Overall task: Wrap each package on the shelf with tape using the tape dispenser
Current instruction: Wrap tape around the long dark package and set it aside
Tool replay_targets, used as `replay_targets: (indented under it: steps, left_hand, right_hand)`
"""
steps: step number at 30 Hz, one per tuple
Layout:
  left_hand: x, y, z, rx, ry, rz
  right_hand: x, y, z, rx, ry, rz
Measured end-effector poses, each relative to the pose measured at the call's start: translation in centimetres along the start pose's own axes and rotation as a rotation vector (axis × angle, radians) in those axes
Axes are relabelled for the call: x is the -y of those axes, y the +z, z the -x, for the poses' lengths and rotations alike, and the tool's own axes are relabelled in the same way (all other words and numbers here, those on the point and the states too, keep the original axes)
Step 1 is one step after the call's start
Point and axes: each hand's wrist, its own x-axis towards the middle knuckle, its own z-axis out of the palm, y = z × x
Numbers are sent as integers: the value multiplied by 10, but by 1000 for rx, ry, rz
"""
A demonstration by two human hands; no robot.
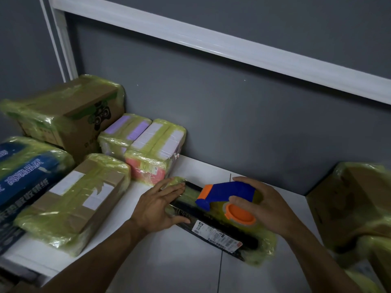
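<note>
A long black package (220, 229) with a white shipping label lies diagonally on the white shelf (190, 263), partly bound in yellow-green tape. My left hand (158, 206) presses flat on its far left end, fingers spread. My right hand (264, 204) grips a blue and orange tape dispenser (226, 197) just above the middle of the package; its yellow tape roll with an orange hub sits under my thumb.
Taped packages crowd the left: a big cardboard box (69, 115), a blue printed pack (27, 172), a flat brown box (78, 201), two small pink and purple parcels (152, 151). A taped brown box (355, 204) stands at the right. A grey wall is behind.
</note>
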Motion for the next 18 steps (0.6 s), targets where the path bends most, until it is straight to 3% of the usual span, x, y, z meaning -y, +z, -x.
replay_targets:
  steps: [12, 16, 18]
  left_hand:
    - [-7, 10, -22, 181, 139, -76]
    - [-15, 21, -32, 303, 51, 16]
    - [-11, 26, -36, 277, 56, 24]
  right_hand:
    - [-7, 16, -3, -41, 25, -30]
    - [-5, 20, -8, -105, 62, -44]
    - [-3, 19, -9, -116, 76, -36]
